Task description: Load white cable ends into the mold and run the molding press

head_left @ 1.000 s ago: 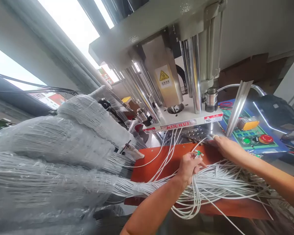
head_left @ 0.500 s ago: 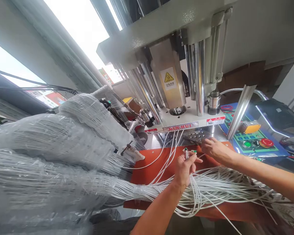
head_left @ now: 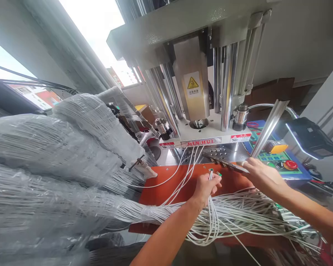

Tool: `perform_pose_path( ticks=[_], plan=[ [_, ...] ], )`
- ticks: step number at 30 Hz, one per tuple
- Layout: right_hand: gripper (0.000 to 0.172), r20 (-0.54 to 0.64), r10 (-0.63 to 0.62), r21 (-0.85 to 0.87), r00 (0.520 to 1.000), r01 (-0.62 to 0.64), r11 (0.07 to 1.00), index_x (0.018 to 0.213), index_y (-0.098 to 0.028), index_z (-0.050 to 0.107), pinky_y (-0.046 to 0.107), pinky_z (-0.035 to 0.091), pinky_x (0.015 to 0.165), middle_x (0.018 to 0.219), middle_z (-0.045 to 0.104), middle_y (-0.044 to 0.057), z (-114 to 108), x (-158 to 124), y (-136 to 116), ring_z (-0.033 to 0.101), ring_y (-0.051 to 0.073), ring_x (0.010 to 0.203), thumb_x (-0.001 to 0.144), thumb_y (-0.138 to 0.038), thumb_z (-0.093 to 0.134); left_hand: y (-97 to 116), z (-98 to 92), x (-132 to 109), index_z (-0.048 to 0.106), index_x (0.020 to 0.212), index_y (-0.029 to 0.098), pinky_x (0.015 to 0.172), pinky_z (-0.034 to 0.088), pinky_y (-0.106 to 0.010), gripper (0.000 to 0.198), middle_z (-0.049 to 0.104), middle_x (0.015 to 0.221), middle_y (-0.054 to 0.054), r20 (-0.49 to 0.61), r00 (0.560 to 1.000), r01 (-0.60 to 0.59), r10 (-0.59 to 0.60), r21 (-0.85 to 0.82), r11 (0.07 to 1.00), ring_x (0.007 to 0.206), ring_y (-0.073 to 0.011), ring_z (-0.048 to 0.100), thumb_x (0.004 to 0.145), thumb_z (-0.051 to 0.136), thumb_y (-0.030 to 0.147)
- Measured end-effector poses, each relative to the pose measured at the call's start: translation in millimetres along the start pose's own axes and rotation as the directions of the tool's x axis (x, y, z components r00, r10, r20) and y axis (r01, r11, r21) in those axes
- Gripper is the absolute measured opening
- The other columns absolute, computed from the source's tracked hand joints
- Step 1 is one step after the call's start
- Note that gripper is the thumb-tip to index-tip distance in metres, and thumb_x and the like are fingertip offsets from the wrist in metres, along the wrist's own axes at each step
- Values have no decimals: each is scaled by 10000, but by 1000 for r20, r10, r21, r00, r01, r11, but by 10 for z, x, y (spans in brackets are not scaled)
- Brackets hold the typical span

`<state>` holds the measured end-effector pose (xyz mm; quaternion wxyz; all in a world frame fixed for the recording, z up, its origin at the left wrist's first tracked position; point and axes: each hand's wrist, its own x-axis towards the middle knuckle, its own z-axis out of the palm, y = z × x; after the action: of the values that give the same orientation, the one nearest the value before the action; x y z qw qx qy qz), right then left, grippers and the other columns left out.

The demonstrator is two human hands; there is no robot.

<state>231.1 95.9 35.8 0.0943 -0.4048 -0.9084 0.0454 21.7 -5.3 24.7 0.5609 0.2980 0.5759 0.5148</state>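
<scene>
My left hand point(head_left: 207, 186) is closed around a small bunch of white cables point(head_left: 214, 218), held over the orange work surface. Their metal ends with small green connector boards point(head_left: 219, 173) stick up past the fingers. A slim metal bar point(head_left: 227, 163) lies slanting from the machine's perforated plate point(head_left: 218, 152) out over the orange surface. At its right end is my right hand point(head_left: 262, 173), its fingertips blurred and partly hidden, so I cannot tell whether they grip the bar. Several white cables point(head_left: 187, 173) run out from under the press.
The press point(head_left: 201, 142) with a hot-surface label stands straight ahead. Plastic-wrapped cable bundles point(head_left: 58, 159) fill the left side. Loose white cables point(head_left: 244, 212) lie along the front. At right are a control panel with a red button point(head_left: 291, 165), a metal post point(head_left: 270, 127) and a lamp point(head_left: 313, 136).
My right hand has moved right along the metal bar, exposing more of its length. My left hand still holds the cables, its fingers more drawn in. The view has shifted slightly.
</scene>
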Motion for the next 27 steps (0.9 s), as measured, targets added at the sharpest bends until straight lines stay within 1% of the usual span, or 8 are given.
perform_pose_path(
  ticks=[3, 7, 10, 12, 15, 17, 22, 27],
  plan=[
    [257, 103, -46, -127, 994, 59, 990, 1063, -171, 604, 334, 469, 681, 1057, 592, 147, 123, 304, -28, 541, 280, 995, 858, -143, 452, -12, 24, 46, 612, 752, 133, 368, 160, -201, 264, 590, 571, 4, -4, 1000, 13, -12, 56, 998, 343, -27, 322, 666, 711, 363],
    [264, 227, -41, -108, 973, 67, 992, 1032, -101, 579, 310, 439, 677, 1028, 614, 172, 239, 501, -7, 601, 244, 890, 832, -61, 412, 5, 63, 104, 568, 588, 147, 388, 187, -204, 304, 436, 468, 51, -35, 999, -5, 11, 175, 985, 376, -34, 294, 671, 707, 404],
    [264, 328, -2, 93, 945, -30, 995, 1059, -134, 541, 256, 390, 561, 878, 655, 105, 139, 499, -107, 605, 178, 670, 804, -129, 475, 22, 82, 111, 565, 587, 147, 429, 224, -203, 291, 388, 481, 56, -25, 998, -47, 56, 259, 965, 434, -49, 314, 684, 690, 392],
    [310, 416, -6, 306, 909, -133, 943, 1116, -170, 503, 236, 366, 518, 786, 660, 49, 57, 465, -208, 588, 159, 596, 807, -185, 480, 29, 86, 84, 582, 623, 144, 462, 238, -205, 253, 400, 517, 52, 22, 991, -132, 133, 334, 933, 476, -57, 322, 713, 658, 369],
    [334, 386, -74, 497, 919, -140, 856, 1159, -185, 470, 245, 410, 610, 884, 677, 57, 29, 397, -307, 623, 177, 732, 826, -197, 450, 42, 77, 31, 595, 647, 134, 509, 259, -209, 226, 424, 557, 43, 100, 966, -256, 237, 416, 872, 534, -67, 335, 748, 612, 334],
    [257, 359, -93, 530, 929, -121, 840, 1100, -187, 472, 255, 414, 657, 922, 670, 65, 75, 348, -312, 617, 181, 786, 849, -215, 429, 50, 61, 18, 598, 652, 129, 519, 265, -211, 218, 425, 558, 41, 122, 963, -269, 239, 441, 857, 543, -71, 337, 759, 591, 318],
    [50, 371, -92, 527, 924, -128, 840, 908, -216, 416, 265, 370, 617, 831, 632, 39, 207, 258, -271, 563, 160, 699, 882, -249, 390, 50, 31, 68, 600, 653, 126, 529, 267, -217, 211, 411, 564, 40, 115, 964, -264, 239, 488, 832, 550, -74, 330, 764, 582, 305],
    [43, 386, -96, 575, 917, -157, 803, 920, -224, 395, 263, 357, 596, 758, 576, 1, 177, 231, -309, 524, 145, 649, 881, -242, 390, 54, 33, 86, 610, 662, 127, 547, 288, -216, 222, 431, 576, 34, 114, 968, -249, 222, 496, 832, 566, -79, 346, 758, 598, 327]
  ],
)
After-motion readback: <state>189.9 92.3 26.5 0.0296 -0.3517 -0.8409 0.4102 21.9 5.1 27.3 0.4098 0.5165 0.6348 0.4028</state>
